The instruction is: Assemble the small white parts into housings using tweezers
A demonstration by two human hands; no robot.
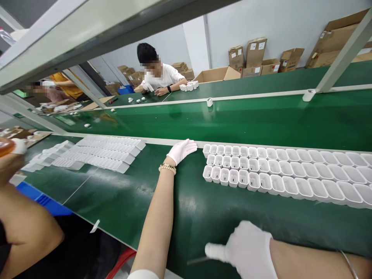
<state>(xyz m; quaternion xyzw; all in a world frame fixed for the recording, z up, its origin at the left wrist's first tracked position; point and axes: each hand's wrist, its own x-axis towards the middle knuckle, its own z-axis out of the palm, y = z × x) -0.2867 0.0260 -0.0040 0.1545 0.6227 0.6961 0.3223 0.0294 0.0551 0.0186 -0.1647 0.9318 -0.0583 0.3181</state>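
Three rows of white cups (253, 185) gape — left grip (183, 151) flat, empty; right grip (247, 248) clasping a blurred rod (197, 261)

Green bench (200, 209): gloved left hand (182, 151) at centre, white cups (285, 169) at three o'clock, gloved right hand (247, 248) at five.

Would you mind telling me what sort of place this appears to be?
Probably a factory assembly or packing line: the rows of white containers, long green belt and cardboard boxes by the far wall suggest it.

The head view looks forward and down across the workbench (192, 209).
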